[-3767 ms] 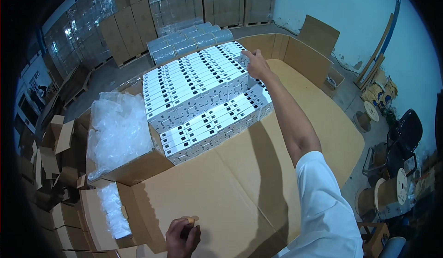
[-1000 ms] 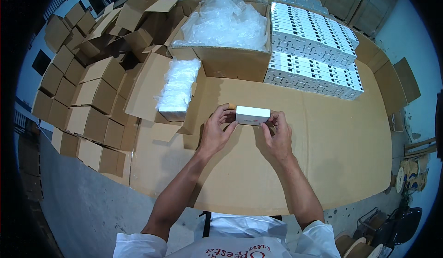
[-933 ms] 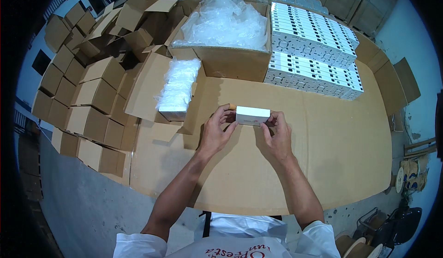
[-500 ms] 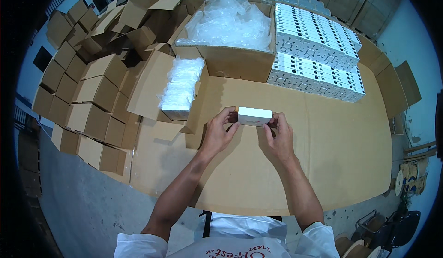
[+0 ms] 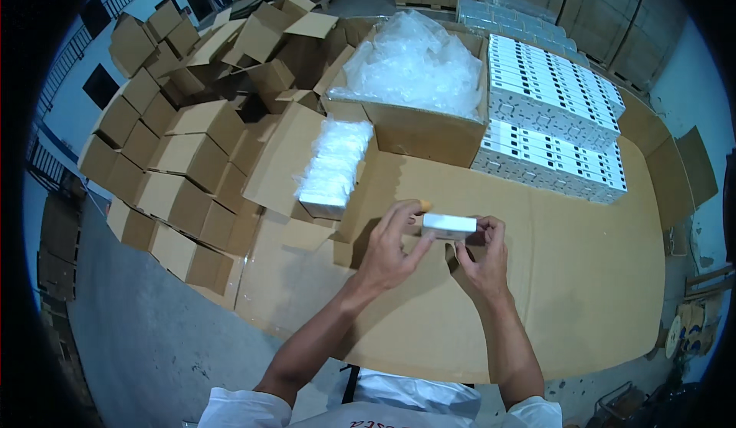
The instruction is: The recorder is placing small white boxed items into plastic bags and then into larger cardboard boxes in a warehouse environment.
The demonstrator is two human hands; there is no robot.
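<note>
left hand (image 5: 391,248): fingers grip one end of the small white rectangular cardboard box (image 5: 448,225)
right hand (image 5: 483,255): fingers pinch the other end
tip: keep it level above the cardboard-covered tabletop (image 5: 583,290)

White carton (image 5: 449,225) (small, oblong) between hands (image 5: 429,252)

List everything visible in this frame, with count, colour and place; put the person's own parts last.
small box: one, white, held between both hands above the cardboard sheet.
cardboard sheet: one large, brown, covering the work surface.
stacked small boxes: many, white, in rows at the far right.
open carton: one, brown, far centre, filled with clear plastic bags.
wrapped bundle: one, white in clear film, on a carton flap left of centre.
empty cartons: many, brown, piled to the left.
floor: grey, lower left.
left hand: one, on the box's left end.
right hand: one, on the box's right end.
</note>
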